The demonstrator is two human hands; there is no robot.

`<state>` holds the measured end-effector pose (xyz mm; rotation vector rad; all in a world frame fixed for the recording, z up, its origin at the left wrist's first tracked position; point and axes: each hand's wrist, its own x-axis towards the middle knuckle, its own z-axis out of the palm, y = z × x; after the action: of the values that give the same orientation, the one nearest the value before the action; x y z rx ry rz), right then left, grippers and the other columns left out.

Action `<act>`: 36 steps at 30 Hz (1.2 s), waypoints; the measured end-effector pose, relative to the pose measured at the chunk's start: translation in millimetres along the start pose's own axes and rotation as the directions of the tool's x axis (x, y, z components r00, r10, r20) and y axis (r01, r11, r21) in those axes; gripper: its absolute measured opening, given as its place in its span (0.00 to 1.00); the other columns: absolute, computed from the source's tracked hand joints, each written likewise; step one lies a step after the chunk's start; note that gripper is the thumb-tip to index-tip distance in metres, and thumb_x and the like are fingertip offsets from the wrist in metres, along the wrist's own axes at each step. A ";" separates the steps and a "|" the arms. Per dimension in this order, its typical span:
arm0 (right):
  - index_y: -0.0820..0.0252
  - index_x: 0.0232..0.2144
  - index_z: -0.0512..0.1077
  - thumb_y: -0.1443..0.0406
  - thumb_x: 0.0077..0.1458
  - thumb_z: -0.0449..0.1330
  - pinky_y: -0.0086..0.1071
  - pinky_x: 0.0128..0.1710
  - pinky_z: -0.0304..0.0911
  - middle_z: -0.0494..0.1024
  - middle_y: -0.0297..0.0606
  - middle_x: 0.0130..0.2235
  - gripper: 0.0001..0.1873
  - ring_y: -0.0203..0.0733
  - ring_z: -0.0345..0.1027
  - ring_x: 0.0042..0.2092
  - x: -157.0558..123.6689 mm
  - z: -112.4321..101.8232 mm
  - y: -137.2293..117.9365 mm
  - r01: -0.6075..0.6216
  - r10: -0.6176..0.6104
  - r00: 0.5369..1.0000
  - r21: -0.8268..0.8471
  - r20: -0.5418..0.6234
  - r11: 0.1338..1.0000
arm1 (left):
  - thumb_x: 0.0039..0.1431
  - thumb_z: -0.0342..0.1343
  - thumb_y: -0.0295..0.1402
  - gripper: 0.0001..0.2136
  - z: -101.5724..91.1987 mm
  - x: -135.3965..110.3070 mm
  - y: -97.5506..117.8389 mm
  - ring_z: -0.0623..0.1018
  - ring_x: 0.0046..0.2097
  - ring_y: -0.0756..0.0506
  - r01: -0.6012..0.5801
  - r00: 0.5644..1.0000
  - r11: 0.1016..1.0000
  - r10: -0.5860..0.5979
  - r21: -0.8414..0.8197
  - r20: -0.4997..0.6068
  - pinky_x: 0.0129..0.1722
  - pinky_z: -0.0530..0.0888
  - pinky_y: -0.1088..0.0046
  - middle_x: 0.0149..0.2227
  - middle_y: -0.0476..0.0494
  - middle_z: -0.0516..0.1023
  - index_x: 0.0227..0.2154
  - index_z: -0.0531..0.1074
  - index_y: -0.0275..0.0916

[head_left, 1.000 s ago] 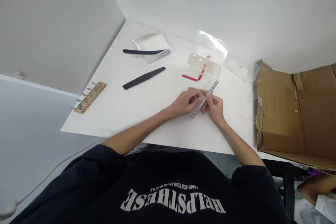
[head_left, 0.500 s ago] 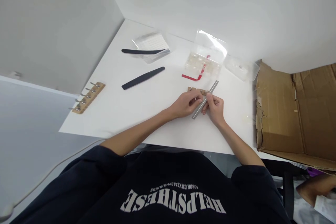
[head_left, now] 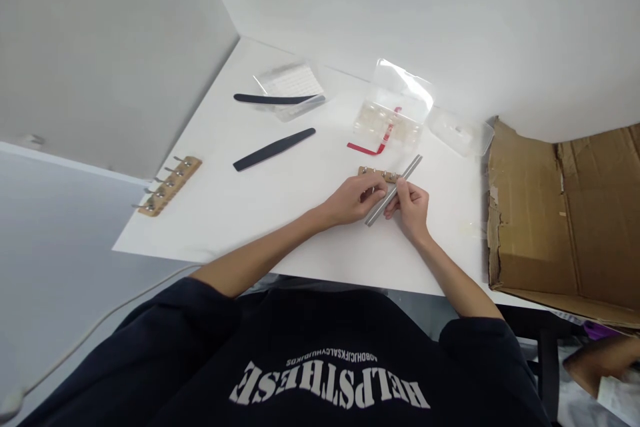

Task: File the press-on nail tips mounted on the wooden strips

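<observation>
My right hand [head_left: 413, 208] is closed around a straight grey nail file [head_left: 411, 167], which slants from lower left to upper right. Close beside it, my left hand [head_left: 357, 199] has its fingers curled and the thumb near the index fingertip; whatever is pinched there is too small to make out. Just behind my left fingers lies a small wooden strip with metal pegs [head_left: 369, 171], partly covered by that hand. The file passes over the strip's right end, near my left fingertips.
Two dark nail files [head_left: 275, 149] lie left of centre, one across a clear packet of white pieces [head_left: 295, 80]. Behind my hands is an open clear plastic case [head_left: 370, 121] with a red strip [head_left: 383, 143]. A second pegged strip [head_left: 170, 185] stands left; a cardboard box [head_left: 530, 227], right.
The grey nail file and my right hand have shifted slightly up and to the right. My left hand stays nearly still.
</observation>
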<state>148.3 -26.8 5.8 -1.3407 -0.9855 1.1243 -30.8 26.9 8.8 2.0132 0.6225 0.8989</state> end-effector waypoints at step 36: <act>0.54 0.24 0.67 0.44 0.64 0.60 0.34 0.24 0.73 0.78 0.33 0.20 0.25 0.40 0.74 0.21 -14.5 6.3 -1.2 0.149 -0.159 0.986 -0.161 -0.052 0.976 | 0.69 0.56 0.49 0.19 1.1 5.5 -9.2 0.67 0.26 0.52 0.166 0.986 0.912 -0.159 -0.376 0.050 0.24 0.64 0.74 0.24 0.51 0.66 0.29 0.71 0.38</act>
<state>139.1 -39.5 8.4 -1.3908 -1.1287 0.8961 -27.5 35.1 2.7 1.5963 0.5487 0.8276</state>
